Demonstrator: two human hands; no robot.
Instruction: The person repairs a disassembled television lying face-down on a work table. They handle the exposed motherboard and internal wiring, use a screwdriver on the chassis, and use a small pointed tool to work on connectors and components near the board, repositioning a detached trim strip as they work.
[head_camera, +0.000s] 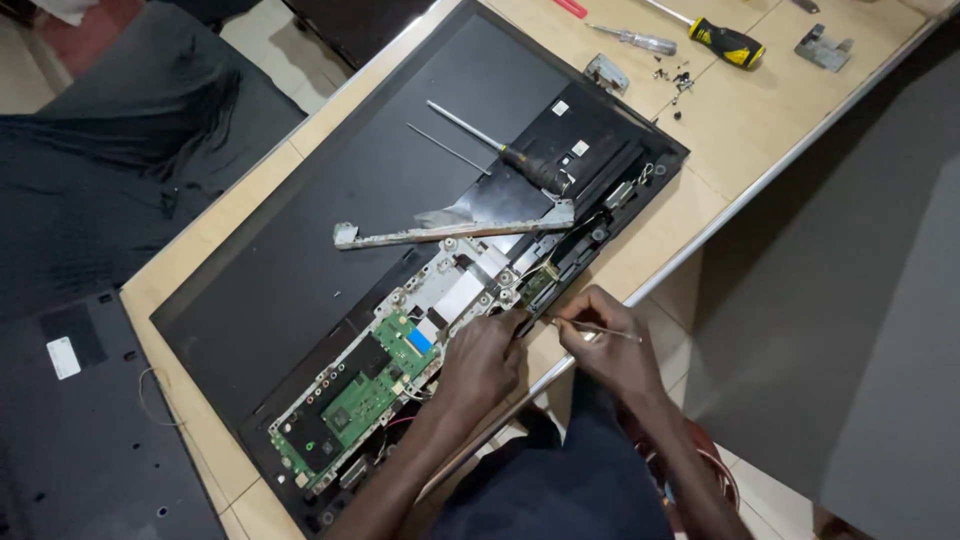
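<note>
From the head camera, a large black flat panel (330, 215) with its back cover off lies diagonally across a light wooden worktop (760, 110). Along its lower edge an exposed green circuit board (365, 390) sits in a silver metal frame, with flat ribbon cables running up toward the panel's right corner.

The left hand (480, 362) rests on the panel's edge just right of the green board, fingers curled down against the chassis; whether it grips anything cannot be told. The right hand (605, 340) is closed around a thin metal tool (598, 328), pinched between fingers and thumb, its slim shaft lying roughly level and its left end close to the panel's edge near a small connector board.

On the panel lie a loose grey metal bracket strip (450, 233) and a black-handled screwdriver (500, 148) with a long shaft. Farther up the worktop sit a yellow-and-black screwdriver (722, 42), a clear-handled screwdriver (635, 40), a scatter of small screws (676, 80) and a small metal bracket (822, 48). A separate black back cover (90, 430) lies at the left, off the worktop.
</note>
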